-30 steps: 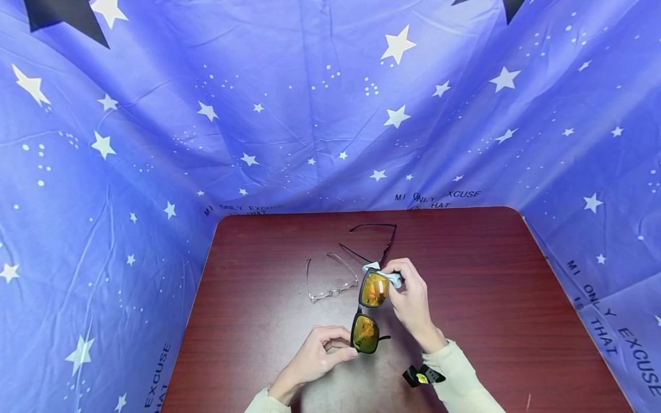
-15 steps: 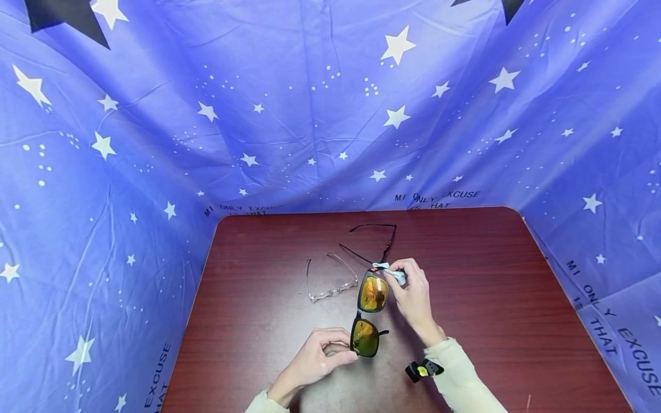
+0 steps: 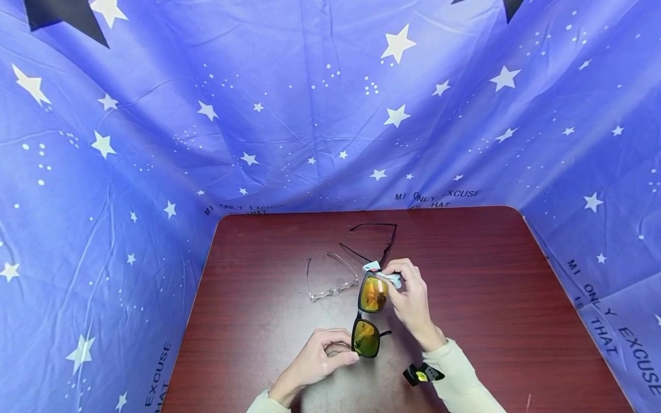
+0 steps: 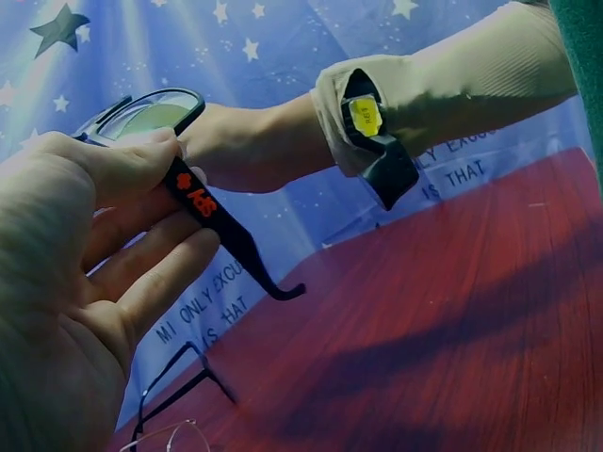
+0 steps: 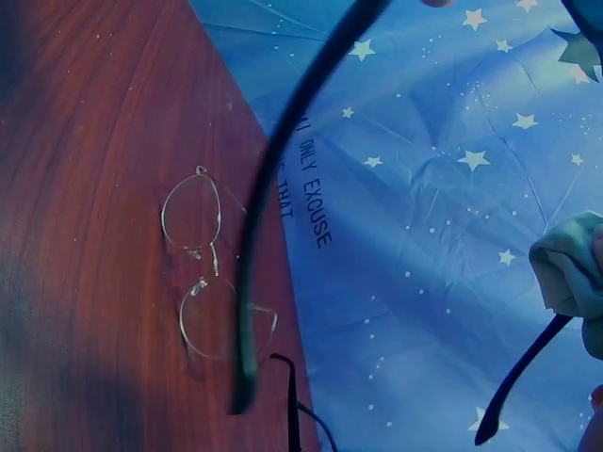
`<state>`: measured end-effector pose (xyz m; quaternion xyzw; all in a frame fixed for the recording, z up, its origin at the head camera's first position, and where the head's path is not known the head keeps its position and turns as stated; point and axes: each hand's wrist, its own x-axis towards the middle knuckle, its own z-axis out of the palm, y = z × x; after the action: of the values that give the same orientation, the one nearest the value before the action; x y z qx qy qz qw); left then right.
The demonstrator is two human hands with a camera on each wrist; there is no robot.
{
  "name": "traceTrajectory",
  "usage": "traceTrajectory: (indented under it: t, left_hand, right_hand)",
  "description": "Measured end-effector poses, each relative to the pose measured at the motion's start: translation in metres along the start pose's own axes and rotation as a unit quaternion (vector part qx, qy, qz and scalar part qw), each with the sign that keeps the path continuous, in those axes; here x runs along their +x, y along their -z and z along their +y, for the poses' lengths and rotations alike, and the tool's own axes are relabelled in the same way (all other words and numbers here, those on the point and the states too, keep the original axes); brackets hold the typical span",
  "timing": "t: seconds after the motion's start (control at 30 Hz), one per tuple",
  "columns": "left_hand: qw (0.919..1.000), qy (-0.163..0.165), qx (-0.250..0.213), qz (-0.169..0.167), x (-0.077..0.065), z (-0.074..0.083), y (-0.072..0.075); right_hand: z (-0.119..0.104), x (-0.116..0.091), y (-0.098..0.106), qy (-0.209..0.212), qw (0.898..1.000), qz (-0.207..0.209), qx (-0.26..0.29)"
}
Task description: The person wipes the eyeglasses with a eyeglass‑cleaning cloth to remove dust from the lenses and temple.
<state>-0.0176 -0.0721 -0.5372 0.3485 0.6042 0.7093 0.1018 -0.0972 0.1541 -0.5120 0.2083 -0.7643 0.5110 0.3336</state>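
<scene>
Black-framed sunglasses with orange mirrored lenses are held off the table, lenses stacked one above the other in the head view. My left hand pinches them at the near end, thumb on the temple by the hinge, as the left wrist view shows. At the far end my right hand pinches a pale blue cloth against the frame corner. The cloth is wrapped round the start of the other temple in the right wrist view, and that temple's tip sticks out below. Only fingertips of the right hand show there.
Thin clear or silver-rimmed glasses lie unfolded on the dark red table, left of the sunglasses. Black glasses lie unfolded behind them. A starry blue curtain encloses the table's back and sides.
The right hand and cloth shift slightly right, then back left along the far end of the frame. The sunglasses tilt a little and sit slightly nearer; the left hand stays put.
</scene>
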Motion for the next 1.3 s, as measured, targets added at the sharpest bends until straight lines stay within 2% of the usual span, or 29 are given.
traceTrajectory:
  t: [0.27, 0.4, 0.5, 0.67, 0.73, 0.8, 0.87, 1.0, 1.1, 1.2, 1.3]
  left_hand:
    - [0.9999, -0.014, 0.005, 0.001, -0.002, 0.002, 0.000]
    - [0.9996, -0.019, 0.016, 0.014, -0.002, 0.003, 0.001]
    - [0.9993, -0.022, 0.019, 0.022, -0.003, 0.002, 0.001]
    - [0.9991, -0.020, 0.019, 0.031, -0.006, 0.000, 0.003]
    - [0.9991, -0.017, 0.022, 0.033, -0.007, -0.001, 0.003]
    - [0.9989, -0.016, 0.030, 0.032, -0.008, -0.003, 0.004]
    - [0.9984, -0.017, 0.046, 0.028, -0.009, -0.004, 0.005]
    - [0.9944, -0.025, 0.102, 0.009, -0.009, -0.007, 0.005]
    - [0.9899, -0.032, 0.138, 0.000, -0.008, -0.006, 0.005]
    - [0.9872, -0.037, 0.155, -0.001, -0.006, -0.005, 0.005]
    - [0.9861, -0.040, 0.161, 0.001, -0.006, -0.004, 0.006]
  right_hand:
    - [0.009, -0.001, 0.002, -0.053, 0.997, 0.007, -0.048]
    - [0.012, -0.002, 0.006, -0.052, 0.997, 0.010, -0.061]
    - [0.012, -0.003, 0.011, -0.057, 0.997, -0.013, -0.054]
    - [0.005, -0.003, 0.025, -0.063, 0.995, -0.078, -0.010]
    - [0.000, 0.000, 0.029, -0.054, 0.995, -0.085, 0.010]
    - [-0.009, 0.004, 0.032, -0.048, 0.996, -0.069, 0.030]
    - [-0.019, 0.011, 0.034, -0.051, 0.997, -0.037, 0.051]
    - [-0.037, 0.022, 0.032, -0.056, 0.996, 0.011, 0.067]
    - [-0.039, 0.022, 0.028, -0.039, 0.997, -0.015, 0.059]
    - [-0.024, 0.011, 0.024, -0.026, 0.997, -0.060, 0.051]
    - [-0.004, -0.001, 0.023, -0.039, 0.994, -0.091, 0.035]
